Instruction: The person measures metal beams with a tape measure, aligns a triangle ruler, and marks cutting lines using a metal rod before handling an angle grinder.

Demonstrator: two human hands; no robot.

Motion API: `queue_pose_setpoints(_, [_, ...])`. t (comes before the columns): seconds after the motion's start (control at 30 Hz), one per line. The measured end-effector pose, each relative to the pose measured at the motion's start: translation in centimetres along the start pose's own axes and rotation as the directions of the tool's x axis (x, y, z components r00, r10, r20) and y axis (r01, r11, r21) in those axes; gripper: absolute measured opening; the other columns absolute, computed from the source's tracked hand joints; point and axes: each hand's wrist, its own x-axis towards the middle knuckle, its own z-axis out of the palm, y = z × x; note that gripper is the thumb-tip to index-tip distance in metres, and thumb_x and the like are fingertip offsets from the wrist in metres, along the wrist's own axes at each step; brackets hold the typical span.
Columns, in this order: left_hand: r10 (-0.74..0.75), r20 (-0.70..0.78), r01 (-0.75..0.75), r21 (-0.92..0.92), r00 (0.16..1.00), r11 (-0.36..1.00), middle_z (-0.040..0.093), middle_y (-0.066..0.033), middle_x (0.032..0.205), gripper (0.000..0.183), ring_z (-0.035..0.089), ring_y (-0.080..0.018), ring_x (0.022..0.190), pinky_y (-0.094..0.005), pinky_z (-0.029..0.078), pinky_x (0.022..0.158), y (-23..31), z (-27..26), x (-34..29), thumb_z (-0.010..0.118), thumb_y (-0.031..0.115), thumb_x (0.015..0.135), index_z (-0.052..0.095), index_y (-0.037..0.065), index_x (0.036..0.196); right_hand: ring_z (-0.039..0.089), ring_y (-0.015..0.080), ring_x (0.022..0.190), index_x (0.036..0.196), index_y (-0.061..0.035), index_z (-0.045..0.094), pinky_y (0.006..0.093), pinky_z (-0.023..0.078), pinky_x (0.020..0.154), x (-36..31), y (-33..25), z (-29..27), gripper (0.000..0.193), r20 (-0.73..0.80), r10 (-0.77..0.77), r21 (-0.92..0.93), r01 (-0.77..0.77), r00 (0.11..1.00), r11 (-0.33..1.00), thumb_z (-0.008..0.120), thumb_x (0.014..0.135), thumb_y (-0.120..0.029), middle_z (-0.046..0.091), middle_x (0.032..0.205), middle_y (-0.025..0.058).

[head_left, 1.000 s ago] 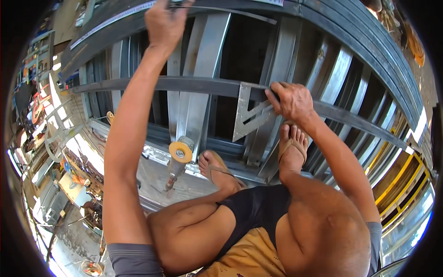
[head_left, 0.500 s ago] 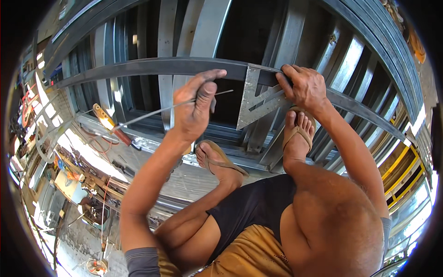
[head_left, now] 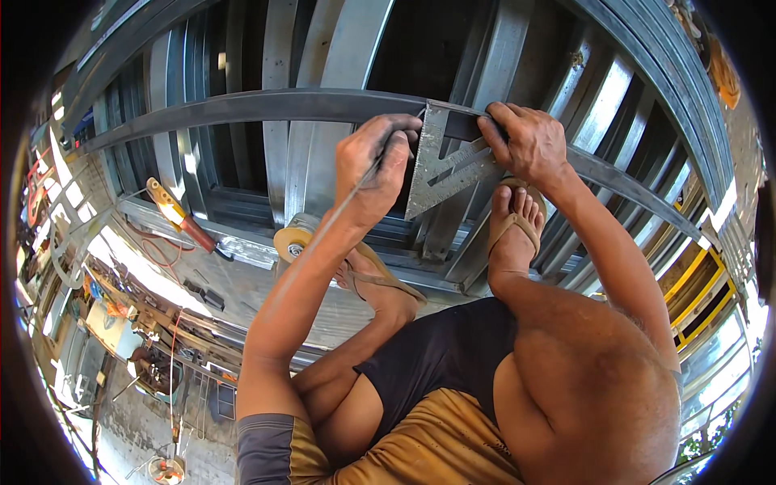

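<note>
A long dark metal bar (head_left: 267, 107) runs across in front of me, over several upright-looking steel channels. Against it lies a triangular metal square (head_left: 428, 174) with cut-out slots. My right hand (head_left: 532, 145) is closed over the bar and the square's right end, thumb on the near side. Pinched in my left hand (head_left: 370, 171) is a thin metal rod (head_left: 311, 249), its long end trailing back over my forearm. The fingertips are at the square's left edge, close to the bar; the rod's working tip is hidden behind them.
Beneath the bar are grey steel channels (head_left: 364, 48) with dark gaps between. My sandalled feet (head_left: 517, 222) rest by the near rail. A yellow and red tool (head_left: 182, 214) lies at left, and a yellow-rimmed round thing (head_left: 293, 242) sits by my left foot. Yellow frames (head_left: 699, 295) stand at right.
My left hand has moved right to the square's edge and its fingers have curled in; the rod now slants back along the forearm. My right hand still holds the square on the bar.
</note>
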Motion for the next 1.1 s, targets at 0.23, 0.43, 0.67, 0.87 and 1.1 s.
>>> queue_pose_setpoints(0.23, [0.028,0.032,-0.028,0.023,0.999,0.999,0.068,-0.0099,0.085,0.022,0.058,-0.012,0.067,-0.0262,0.047,0.062,0.2,0.9,0.3,0.047,0.001,0.09,0.067,-0.005,0.093,0.069,0.0287,0.068,0.096,-0.0109,0.066,0.0402,0.056,0.064,-0.1,0.2,0.0,0.029,0.012,0.003,-0.02,-0.003,1.0,1.0,0.057,0.099,-0.039,0.069,0.075,0.0088])
queue_pose_setpoints(0.43, [-0.01,-0.013,0.009,-0.052,1.0,0.999,0.067,-0.0097,0.082,0.022,0.055,-0.011,0.065,-0.026,0.044,0.06,0.4,1.0,0.2,0.045,0.002,0.089,0.065,-0.006,0.088,0.07,0.0286,0.068,0.096,-0.0104,0.066,0.0402,0.056,0.064,0.0,0.1,-0.1,0.029,-0.002,-0.009,-0.019,0.009,1.0,1.0,0.057,0.098,-0.038,0.068,0.074,0.009])
queue_pose_setpoints(0.67, [-0.171,0.012,0.17,-0.147,0.985,0.974,0.064,-0.0082,0.08,0.022,0.056,-0.0104,0.066,-0.0238,0.044,0.06,1.0,1.1,0.7,0.045,0.005,0.092,0.065,-0.005,0.092,0.069,0.029,0.069,0.097,-0.0102,0.067,0.0408,0.055,0.064,0.0,0.3,0.1,0.029,0.019,0.006,0.002,-0.006,1.0,1.0,0.058,0.098,-0.038,0.067,0.075,0.0091])
queue_pose_setpoints(0.87, [-0.216,-0.019,0.21,-0.177,0.976,0.962,0.065,-0.0085,0.08,0.023,0.058,-0.0107,0.068,-0.0242,0.046,0.061,1.3,1.7,0.5,0.046,0.007,0.093,0.065,-0.006,0.093,0.069,0.0289,0.07,0.093,-0.0102,0.067,0.0399,0.055,0.066,0.4,0.0,-0.4,0.027,0.019,0.003,0.014,-0.004,1.0,1.0,0.061,0.096,-0.037,0.068,0.076,0.0083])
queue_pose_setpoints(1.1, [-0.095,-0.127,0.09,-0.05,0.987,0.995,0.069,-0.0137,0.083,0.024,0.063,-0.0157,0.071,-0.0265,0.05,0.067,0.8,2.2,0.6,0.045,0.007,0.09,0.065,-0.007,0.089,0.07,0.0278,0.071,0.093,-0.0106,0.068,0.0392,0.054,0.066,0.5,0.2,-0.4,0.025,-0.004,-0.017,0.044,0.018,1.0,0.999,0.064,0.093,-0.036,0.069,0.08,0.0077])
